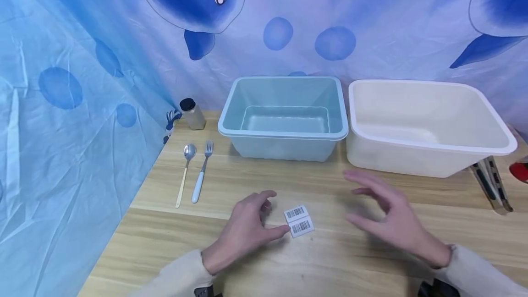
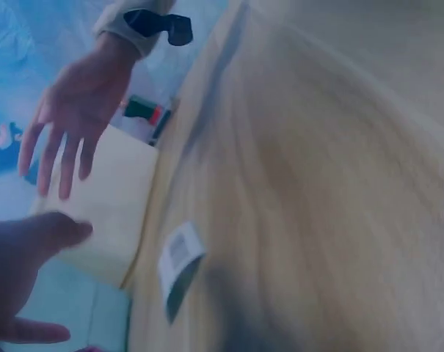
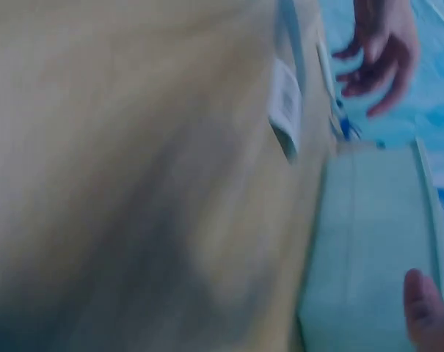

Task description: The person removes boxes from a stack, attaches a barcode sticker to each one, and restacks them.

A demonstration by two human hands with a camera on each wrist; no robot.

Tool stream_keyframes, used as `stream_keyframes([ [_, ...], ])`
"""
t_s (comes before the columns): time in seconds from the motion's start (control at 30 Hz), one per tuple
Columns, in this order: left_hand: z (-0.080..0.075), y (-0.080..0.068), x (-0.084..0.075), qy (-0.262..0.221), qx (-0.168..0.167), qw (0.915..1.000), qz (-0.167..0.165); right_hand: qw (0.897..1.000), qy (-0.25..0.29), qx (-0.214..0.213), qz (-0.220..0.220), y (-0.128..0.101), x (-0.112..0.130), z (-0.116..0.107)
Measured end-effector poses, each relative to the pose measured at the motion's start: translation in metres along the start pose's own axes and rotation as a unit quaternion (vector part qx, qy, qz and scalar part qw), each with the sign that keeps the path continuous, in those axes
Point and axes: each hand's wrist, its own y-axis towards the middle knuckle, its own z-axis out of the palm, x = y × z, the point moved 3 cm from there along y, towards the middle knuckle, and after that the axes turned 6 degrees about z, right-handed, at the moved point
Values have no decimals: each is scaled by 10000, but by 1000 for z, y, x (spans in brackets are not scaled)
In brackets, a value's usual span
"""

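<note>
White barcode labels (image 1: 299, 220) lie flat at lower centre of the head view, on the wooden table (image 1: 173, 246). They are flanked by the left hand (image 1: 247, 230) and right hand (image 1: 389, 217), both loosely spread and empty. Nothing appears lifted yet; the blue tub (image 1: 284, 113) and white tub (image 1: 425, 125) above hold nothing.

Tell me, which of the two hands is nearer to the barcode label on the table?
Left. The left hand rests just beside the barcode label, thumb almost touching it. The right hand hovers farther off on its other side.
</note>
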Motion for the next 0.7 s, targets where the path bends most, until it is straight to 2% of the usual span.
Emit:
stream_keyframes([
  [0.07,7,2,0,-15,83,10000,-6,9963,-469,37,719,-3,-7,14],
  [0.17,16,2,1,-256,213,9993,-169,9794,-968,324,1741,-8,-16,33],
  [0.23,22,2,2,-482,318,9978,-315,9707,-938,542,2146,-11,-21,45],
  [0.3,26,1,3,-642,396,9963,-423,9637,-656,692,2496,-14,-26,56],
  [0.43,32,1,3,-782,425,9950,-455,9560,-107,753,2833,-17,-31,75],
  [0.53,35,3,3,-781,362,9955,-403,9556,-183,733,2849,-17,-33,85],
  [0.7,39,7,2,-490,221,9982,-252,9516,-434,615,2978,-12,-35,94],
])
